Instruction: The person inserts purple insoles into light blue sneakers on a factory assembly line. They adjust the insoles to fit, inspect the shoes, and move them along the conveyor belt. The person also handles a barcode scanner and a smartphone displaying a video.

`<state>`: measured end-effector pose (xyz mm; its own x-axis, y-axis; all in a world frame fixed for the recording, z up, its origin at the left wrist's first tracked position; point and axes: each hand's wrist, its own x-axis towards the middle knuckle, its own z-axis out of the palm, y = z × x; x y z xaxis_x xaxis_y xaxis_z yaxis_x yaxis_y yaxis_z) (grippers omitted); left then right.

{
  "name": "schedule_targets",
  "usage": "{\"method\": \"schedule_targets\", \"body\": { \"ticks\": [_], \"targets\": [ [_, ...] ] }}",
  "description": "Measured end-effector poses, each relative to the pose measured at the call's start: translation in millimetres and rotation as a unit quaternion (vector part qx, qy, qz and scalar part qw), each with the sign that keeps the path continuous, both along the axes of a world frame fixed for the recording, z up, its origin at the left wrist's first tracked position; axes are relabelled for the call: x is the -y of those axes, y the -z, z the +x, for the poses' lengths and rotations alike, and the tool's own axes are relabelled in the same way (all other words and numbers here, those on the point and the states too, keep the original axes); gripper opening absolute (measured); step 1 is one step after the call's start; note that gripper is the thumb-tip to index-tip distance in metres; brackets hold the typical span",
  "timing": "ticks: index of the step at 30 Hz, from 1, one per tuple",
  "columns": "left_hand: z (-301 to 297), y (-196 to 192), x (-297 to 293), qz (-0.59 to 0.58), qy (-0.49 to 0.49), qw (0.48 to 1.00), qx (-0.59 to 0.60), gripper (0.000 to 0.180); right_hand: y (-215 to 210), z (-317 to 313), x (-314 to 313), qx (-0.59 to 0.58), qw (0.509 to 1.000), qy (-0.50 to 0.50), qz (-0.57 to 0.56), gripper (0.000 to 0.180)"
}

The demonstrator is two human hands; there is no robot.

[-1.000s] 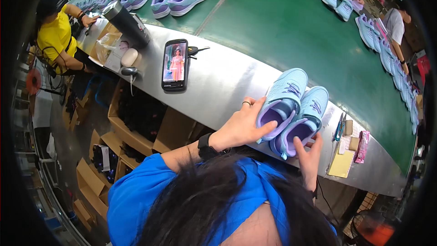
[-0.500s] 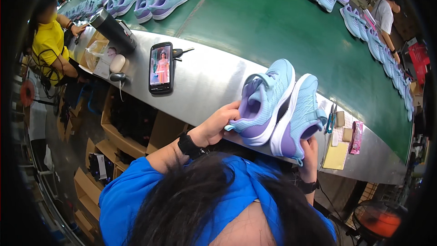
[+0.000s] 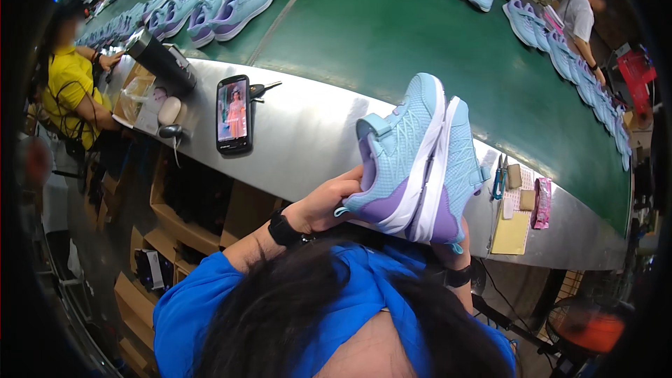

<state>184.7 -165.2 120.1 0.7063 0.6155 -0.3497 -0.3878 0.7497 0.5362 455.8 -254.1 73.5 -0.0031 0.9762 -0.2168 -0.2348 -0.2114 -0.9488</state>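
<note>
I hold a pair of light blue and purple sneakers with white soles over the metal table edge, one per hand. My left hand grips the left sneaker at its heel, fingers closed round the collar. At the heel of the right sneaker is my right hand, its fingers mostly hidden behind the shoe. The two soles face each other and meet along their edges, toes pointing away from me and up. Each shoe has a strap across its top and a small loop at the heel.
On the metal ledge lie a phone, keys, a dark tumbler, blue snips and a yellow pad. Sneakers line the green belt on both sides. Other people stand left and far right; cardboard boxes sit below.
Both sneakers have turned so their soles come together, closing the gap between them. The right shoe's opening has rotated out of sight, and my right hand has gone mostly behind it.
</note>
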Motion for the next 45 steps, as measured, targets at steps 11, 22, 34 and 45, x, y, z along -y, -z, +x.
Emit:
{"method": "schedule_targets", "body": {
  "ticks": [11,22,34,45],
  "targets": [
    [-26.6,-16.7,-11.9,0.176,-0.109,0.969,-0.132,0.079,-46.5,15.0,-16.9,0.024,0.995,0.097,0.014,0.057],
    [-28.4,-22.0,8.5,0.566,-0.188,0.585,-0.549,0.080,-88.9,-18.0,-26.4,0.622,0.746,0.098,0.215,0.077],
    [-26.9,-9.5,19.3,0.527,-0.184,0.580,-0.594,0.082,-95.7,-33.1,-16.0,0.638,0.767,0.052,0.044,0.079],
    [-34.1,-19.2,-0.4,0.139,-0.130,0.949,-0.251,0.055,-69.7,-9.1,-22.7,0.171,0.983,0.062,-0.022,0.062]
  ]
}}
